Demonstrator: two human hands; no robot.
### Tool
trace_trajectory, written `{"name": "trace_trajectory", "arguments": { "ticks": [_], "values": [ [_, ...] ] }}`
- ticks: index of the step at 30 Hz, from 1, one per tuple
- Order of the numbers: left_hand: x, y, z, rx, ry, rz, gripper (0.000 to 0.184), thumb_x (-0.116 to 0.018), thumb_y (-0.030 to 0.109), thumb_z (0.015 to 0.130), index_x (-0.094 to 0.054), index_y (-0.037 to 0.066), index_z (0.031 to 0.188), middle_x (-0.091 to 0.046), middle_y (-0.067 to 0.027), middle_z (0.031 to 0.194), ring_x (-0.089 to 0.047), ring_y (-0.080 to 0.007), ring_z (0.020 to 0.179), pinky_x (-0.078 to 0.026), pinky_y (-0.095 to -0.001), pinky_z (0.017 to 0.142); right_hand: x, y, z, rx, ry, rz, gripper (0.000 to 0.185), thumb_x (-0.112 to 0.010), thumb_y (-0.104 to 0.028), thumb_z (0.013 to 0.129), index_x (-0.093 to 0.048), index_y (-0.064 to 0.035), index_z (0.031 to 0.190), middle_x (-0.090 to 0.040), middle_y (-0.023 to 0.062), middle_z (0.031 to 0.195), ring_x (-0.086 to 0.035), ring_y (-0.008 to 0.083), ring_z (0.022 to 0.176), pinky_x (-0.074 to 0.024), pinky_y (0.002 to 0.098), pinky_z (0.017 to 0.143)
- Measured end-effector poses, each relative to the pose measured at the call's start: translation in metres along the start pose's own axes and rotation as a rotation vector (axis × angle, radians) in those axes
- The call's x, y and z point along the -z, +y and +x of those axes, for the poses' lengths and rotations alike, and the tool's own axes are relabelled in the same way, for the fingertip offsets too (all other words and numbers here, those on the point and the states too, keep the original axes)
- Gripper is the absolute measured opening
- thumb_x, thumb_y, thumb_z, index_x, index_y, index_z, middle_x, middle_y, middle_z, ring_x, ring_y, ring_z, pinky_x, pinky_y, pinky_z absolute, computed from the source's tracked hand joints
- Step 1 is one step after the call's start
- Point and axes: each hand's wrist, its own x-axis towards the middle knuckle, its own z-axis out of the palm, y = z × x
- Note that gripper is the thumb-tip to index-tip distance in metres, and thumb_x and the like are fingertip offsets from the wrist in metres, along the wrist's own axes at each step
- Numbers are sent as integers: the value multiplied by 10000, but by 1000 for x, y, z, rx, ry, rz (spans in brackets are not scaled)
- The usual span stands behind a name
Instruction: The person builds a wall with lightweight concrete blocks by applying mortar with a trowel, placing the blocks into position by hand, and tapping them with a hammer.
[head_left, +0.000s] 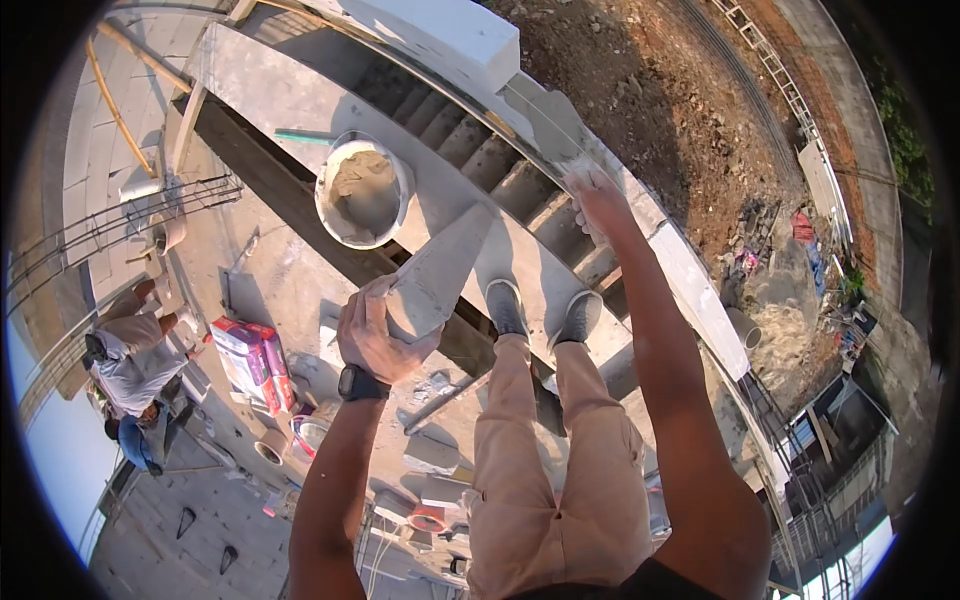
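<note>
My left hand (378, 338), with a dark watch on the wrist, grips a long grey block (435, 275) by its near end. The block's far end narrows away over the plank (440, 180). My right hand (598, 205) is closed at the top edge of the block wall (690, 290); whatever its fingers hold is hidden. Pale mortar coats the wall beside those fingers. Ahead of my left hand, a white bucket (324, 200) of grey-brown mortar (366, 188) rests on the plank. A green stick (303, 136) lies by the bucket.
I stand on the plank above concrete stairs (460, 145). Beyond the wall, the ground (640, 90) drops away. Down left are red-and-white bags (250, 362), a round tub (312, 432), and a bent-over person (140, 370). Rebar (130, 230) projects at left.
</note>
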Motion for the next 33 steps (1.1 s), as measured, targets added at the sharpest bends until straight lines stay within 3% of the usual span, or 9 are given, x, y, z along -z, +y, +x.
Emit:
{"name": "trace_trajectory", "arguments": {
  "ticks": [12,15,27,33],
  "values": [
    [0,3,0,-10,-4,29,716,-868,252,564,-539,71,1174,-651,-153,1047,-634,-377,942,-513,-474,833,17,44,-26,-38,53,38,301,-596,-339,958,-598,-56,1063,-565,37,726,-545,146,543,-449,326,469],
    [0,2,-1,-12,-13,45,719,-871,259,567,-527,89,1175,-654,-134,1057,-640,-364,943,-515,-475,826,20,49,-36,-37,55,75,232,-573,-285,986,-594,-55,1002,-541,21,713,-524,125,536,-432,302,467],
    [0,1,-1,-32,-22,86,743,-872,255,570,-497,104,1193,-654,-122,1072,-647,-358,939,-519,-473,832,42,128,-44,129,6,293,266,-621,-283,953,-598,-18,968,-550,25,708,-524,108,511,-420,285,458],
    [0,4,0,-22,-23,77,724,-867,246,572,-507,101,1183,-653,-123,1062,-645,-358,940,-520,-464,840,37,140,-55,159,174,145,280,-604,-301,978,-592,-24,938,-513,3,607,-492,104,449,-392,284,423]
  ]
}}
